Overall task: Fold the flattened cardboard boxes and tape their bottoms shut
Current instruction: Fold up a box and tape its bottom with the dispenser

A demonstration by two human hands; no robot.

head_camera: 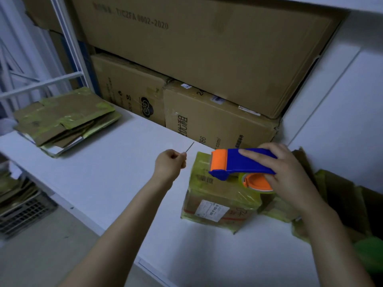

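Head view, looking down over the person's forearms: the small brown cardboard box banded with yellowish tape [219, 195] stands folded on the white table [116, 172], with a white label on its near side. Over the top of the box, the right hand [290, 177] wraps fingers and thumb round the blue and orange plastic tape dispenser [248, 162]. Its orange end points left, and I cannot tell whether its roll touches the box. Just left of the box, the left hand [171, 163] is curled tight, thumb and forefinger pinching a thin pale strip [189, 147] that slants up and away; I cannot tell whether it is tape. Right of the box lie more brown tape-streaked cardboard pieces [335, 193]. Well to the left of the box and farther back sits a stack of flattened cardboard boxes [66, 119]. Behind the box, large brown cartons [207, 59] are piled high.
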